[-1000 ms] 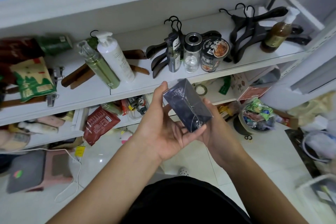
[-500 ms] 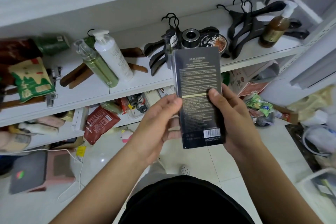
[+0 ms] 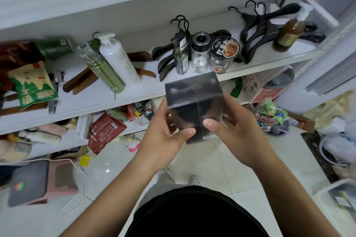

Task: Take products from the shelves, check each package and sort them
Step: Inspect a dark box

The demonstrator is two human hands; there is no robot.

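A glossy black box point(image 3: 193, 100) is held in front of the white shelf point(image 3: 134, 90), one end turned toward me and motion-blurred. My left hand point(image 3: 165, 136) grips its lower left side, thumb on the near face. My right hand point(image 3: 233, 131) holds the lower right side, thumb pressed against the front edge. On the shelf behind stand a white pump bottle point(image 3: 119, 59), a green bottle point(image 3: 104, 71), a small dark spray bottle point(image 3: 181, 57), a clear jar point(image 3: 200, 54), a noodle cup point(image 3: 221, 54) and a brown pump bottle point(image 3: 289, 32).
Black hangers point(image 3: 260, 31) lie on the shelf. A green and tan bag point(image 3: 30, 84) sits at left. A lower shelf holds a red pouch point(image 3: 104, 131) and small items. The tiled floor carries a pink stool point(image 3: 42, 181), snack packets point(image 3: 273, 117) and a white bin point(image 3: 339, 198).
The box has been turned from showing its long printed back face upright to showing an end toward me. Both hands have shifted lower on it.
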